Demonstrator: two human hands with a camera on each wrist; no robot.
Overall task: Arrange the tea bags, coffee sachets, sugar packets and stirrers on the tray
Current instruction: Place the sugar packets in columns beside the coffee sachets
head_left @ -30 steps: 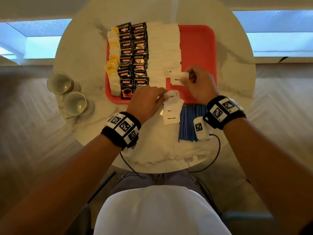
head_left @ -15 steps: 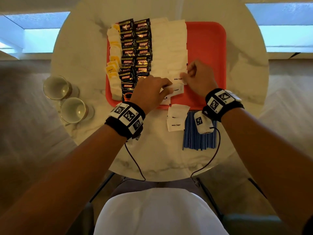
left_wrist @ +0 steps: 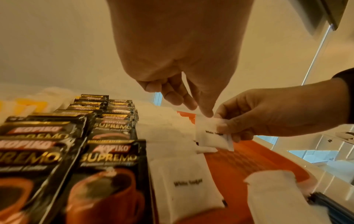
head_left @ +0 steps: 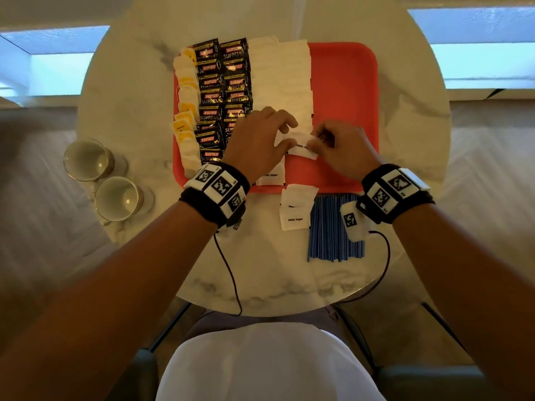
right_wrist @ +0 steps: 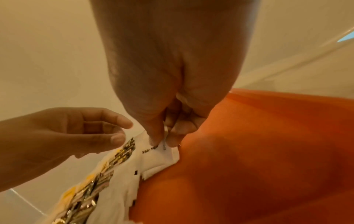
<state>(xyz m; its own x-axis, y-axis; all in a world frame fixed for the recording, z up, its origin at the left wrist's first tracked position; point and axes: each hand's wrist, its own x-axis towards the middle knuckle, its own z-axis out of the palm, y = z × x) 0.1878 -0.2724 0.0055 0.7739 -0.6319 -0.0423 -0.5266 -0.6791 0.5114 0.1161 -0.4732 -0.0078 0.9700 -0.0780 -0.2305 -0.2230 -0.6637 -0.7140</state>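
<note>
Both your forearms reach in over the round marble table [head_left: 139, 117], wrists low above the near half of the orange tray [head_left: 347, 82]. Your right hand [head_left: 344, 153] is knuckles-up, thumb and forefinger pinching the right end of a white sugar packet [head_left: 299, 146]; the other fingers curl in under the palm. The print reads "White Sugar", partly covered by your thumb in the left wrist view. Your left hand [head_left: 257, 143] sits just left of it, fingers [left_wrist: 172, 94] loosely bent and spread, thumb tip touching the packet's top edge, nothing gripped. Under your fingertips runs the row of white sugar packets [head_left: 282, 79], stretching away from them up the tray. Left of your left fingers lie two columns of black coffee sachets [head_left: 223, 91] marked "KOPIKO SUPREMO", and beyond those the yellow-tagged tea bags [head_left: 185, 111]. Near your left wrist one more "White Sugar" packet [head_left: 270, 176] lies flat on the tray. Nearer you than your right fingers, off the tray, a small pile of sugar packets [head_left: 295, 209] waits beside the blue stirrers [head_left: 331, 230], which pass under your right wrist. Two cups [head_left: 101, 180] stand well left of your left arm.
</note>
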